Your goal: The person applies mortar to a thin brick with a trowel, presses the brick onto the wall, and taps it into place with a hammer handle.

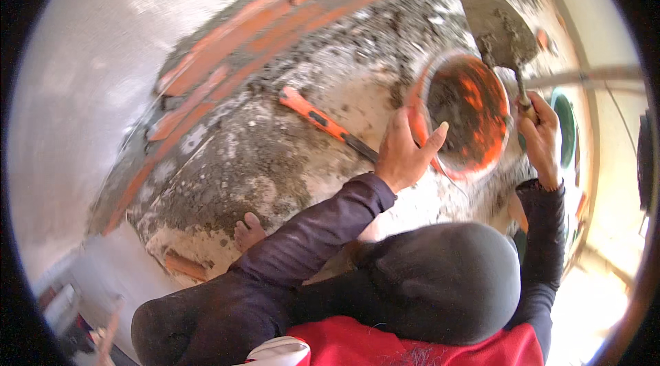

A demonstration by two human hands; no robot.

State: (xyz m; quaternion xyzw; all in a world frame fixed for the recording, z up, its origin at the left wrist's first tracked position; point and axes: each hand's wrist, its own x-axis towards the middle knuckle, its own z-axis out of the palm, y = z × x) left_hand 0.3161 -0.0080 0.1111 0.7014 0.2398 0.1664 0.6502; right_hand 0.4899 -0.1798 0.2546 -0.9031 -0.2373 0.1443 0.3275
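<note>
An orange bucket [487, 140] is tilted so that its mouth faces me, and grey mortar coats part of its inside. My left hand [404, 151] grips its left side, thumb over the rim and the fingers partly hidden. In my right hand [542, 133] is the handle of a pointing-shaped trowel [496, 22]. The trowel's broad blade is held beyond the bucket's far right rim, with lumps of mortar stuck to it. An orange-and-black handled tool [315, 115] lies on the ground left of the bucket; its far end is hidden behind my left hand and arm.
Low courses of red brick [234, 42] with mortar curve along the wall ahead and to the left. Mortar crumbs cover the floor beside them. A green tub [564, 125] stands right of my right hand. A brick piece [184, 266] lies near my bare foot [249, 231].
</note>
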